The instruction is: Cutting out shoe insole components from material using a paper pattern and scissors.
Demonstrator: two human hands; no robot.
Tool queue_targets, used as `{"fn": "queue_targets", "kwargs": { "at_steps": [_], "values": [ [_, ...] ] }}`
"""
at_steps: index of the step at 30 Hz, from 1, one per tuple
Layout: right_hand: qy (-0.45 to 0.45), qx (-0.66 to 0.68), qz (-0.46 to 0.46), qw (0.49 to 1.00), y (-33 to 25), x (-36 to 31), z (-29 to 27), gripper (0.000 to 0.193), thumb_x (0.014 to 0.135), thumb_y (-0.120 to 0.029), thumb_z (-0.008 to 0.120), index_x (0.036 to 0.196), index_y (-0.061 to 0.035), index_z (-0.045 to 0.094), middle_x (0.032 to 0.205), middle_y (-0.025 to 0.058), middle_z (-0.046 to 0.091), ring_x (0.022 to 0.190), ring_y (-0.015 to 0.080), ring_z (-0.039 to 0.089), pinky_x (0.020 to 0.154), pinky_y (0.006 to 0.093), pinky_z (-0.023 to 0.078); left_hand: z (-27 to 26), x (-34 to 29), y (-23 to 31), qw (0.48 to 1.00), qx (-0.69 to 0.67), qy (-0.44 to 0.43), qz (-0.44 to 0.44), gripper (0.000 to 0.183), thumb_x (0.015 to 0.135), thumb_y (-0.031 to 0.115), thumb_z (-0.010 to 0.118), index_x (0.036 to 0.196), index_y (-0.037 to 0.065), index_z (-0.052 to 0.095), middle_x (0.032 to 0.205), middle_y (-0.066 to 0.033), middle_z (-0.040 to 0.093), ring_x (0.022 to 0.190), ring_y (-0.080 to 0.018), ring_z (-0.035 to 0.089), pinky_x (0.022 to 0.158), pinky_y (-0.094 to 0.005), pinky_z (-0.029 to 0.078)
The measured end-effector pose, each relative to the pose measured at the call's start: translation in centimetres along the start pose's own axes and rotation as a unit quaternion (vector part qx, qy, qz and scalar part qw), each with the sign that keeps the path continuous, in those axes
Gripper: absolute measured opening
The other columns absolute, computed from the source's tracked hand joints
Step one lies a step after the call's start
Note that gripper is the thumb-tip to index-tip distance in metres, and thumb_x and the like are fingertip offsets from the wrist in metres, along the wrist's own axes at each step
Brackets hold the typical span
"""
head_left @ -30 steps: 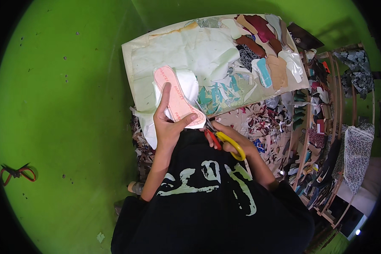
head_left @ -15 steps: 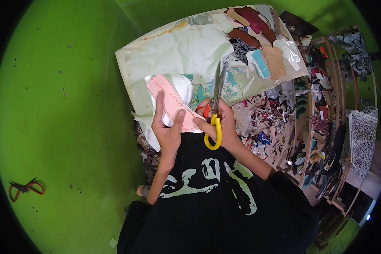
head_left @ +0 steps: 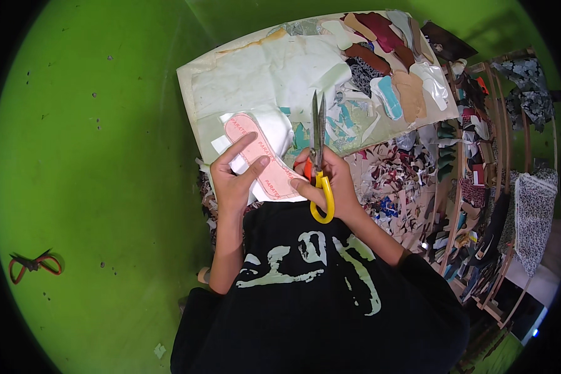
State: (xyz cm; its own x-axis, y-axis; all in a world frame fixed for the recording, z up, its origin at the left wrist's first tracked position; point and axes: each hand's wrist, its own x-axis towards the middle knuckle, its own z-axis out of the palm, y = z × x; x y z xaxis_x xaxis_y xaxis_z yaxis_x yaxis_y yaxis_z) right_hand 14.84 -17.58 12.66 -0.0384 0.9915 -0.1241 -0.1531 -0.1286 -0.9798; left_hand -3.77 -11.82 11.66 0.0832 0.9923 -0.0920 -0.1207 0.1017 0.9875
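A pink shoe insole [head_left: 278,176] with printed red lettering lies over a piece of white sheet [head_left: 277,126], whose edge sticks out around it. My left hand [head_left: 232,181] grips both from the left, its index finger and thumb lying on the pink face; the other fingers are hidden beneath. In my right hand [head_left: 336,187] are scissors [head_left: 318,134] with a yellow and an orange handle loop. Their blades point away from me, slightly parted, to the right of the insole. My right thumb also presses on the insole's near right edge.
Beyond my hands stands a pale-topped table [head_left: 224,84] with cut shoe pieces, including a turquoise insole [head_left: 389,98]. Fabric scraps [head_left: 393,177] lie heaped at the right. Farther right is a wooden rack [head_left: 458,206] of materials. Red-handled cutters [head_left: 34,264] hang on the green wall.
The scissors have swung from leaning right to nearly straight, and their blades have parted slightly. My left hand has shifted a little left, with its index finger now lying slantwise across the insole.
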Motion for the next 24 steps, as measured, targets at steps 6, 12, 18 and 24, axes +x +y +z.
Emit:
{"fn": "queue_targets", "kwargs": {
  "at_steps": [6, 12, 18, 24],
  "values": [
    [0.030, 0.007, 0.039, 0.999, -0.4, -0.3, 0.0, 0.035, 0.082, 0.003, 0.073, 0.112, -0.0009, 0.055, 0.079, -0.0026, 0.057, 0.071, 0.0016, 0.052, 0.063, 0.0178, 0.043, 0.1, 0.3, 0.3, 0.999, 0.039, 0.004, 0.014, 0.046, 0.076, 0.000, 0.080, 0.119, -0.005, 0.066, 0.109, -0.0142, 0.070, 0.097, -0.0145, 0.063, 0.090, -0.0290, 0.051],
    [0.027, 0.016, 0.022, 0.999, -0.9, -0.2, 0.2, 0.041, 0.083, 0.001, 0.074, 0.119, -0.0001, 0.056, 0.083, -0.0010, 0.060, 0.074, 0.0026, 0.056, 0.066, 0.0170, 0.045, 0.3, 0.3, -0.5, 0.999, 0.031, 0.019, 0.024, 0.046, 0.076, 0.000, 0.080, 0.119, -0.006, 0.066, 0.113, -0.0150, 0.068, 0.101, -0.0150, 0.062, 0.090, -0.0288, 0.050],
    [-0.041, 0.014, -0.015, 0.999, -0.3, -0.8, -2.3, 0.047, 0.079, -0.008, 0.080, 0.116, -0.0007, 0.052, 0.081, 0.0007, 0.060, 0.075, 0.0058, 0.056, 0.070, 0.0203, 0.046, 0.5, 0.2, -0.4, 0.985, -0.159, 0.064, -0.011, 0.049, 0.077, -0.007, 0.076, 0.123, -0.007, 0.061, 0.118, -0.0154, 0.063, 0.104, -0.0180, 0.062, 0.091, -0.0308, 0.052],
    [-0.179, -0.081, 0.057, 0.979, 0.5, -2.0, -5.3, 0.069, 0.070, -0.039, 0.089, 0.108, -0.0039, 0.043, 0.079, 0.0049, 0.060, 0.069, 0.0103, 0.054, 0.064, 0.0248, 0.042, 0.4, 0.7, 0.7, 0.976, -0.205, 0.070, -0.015, 0.051, 0.076, -0.009, 0.075, 0.124, -0.007, 0.058, 0.119, -0.0151, 0.062, 0.103, -0.0185, 0.062, 0.090, -0.0305, 0.053]
  ]
}}
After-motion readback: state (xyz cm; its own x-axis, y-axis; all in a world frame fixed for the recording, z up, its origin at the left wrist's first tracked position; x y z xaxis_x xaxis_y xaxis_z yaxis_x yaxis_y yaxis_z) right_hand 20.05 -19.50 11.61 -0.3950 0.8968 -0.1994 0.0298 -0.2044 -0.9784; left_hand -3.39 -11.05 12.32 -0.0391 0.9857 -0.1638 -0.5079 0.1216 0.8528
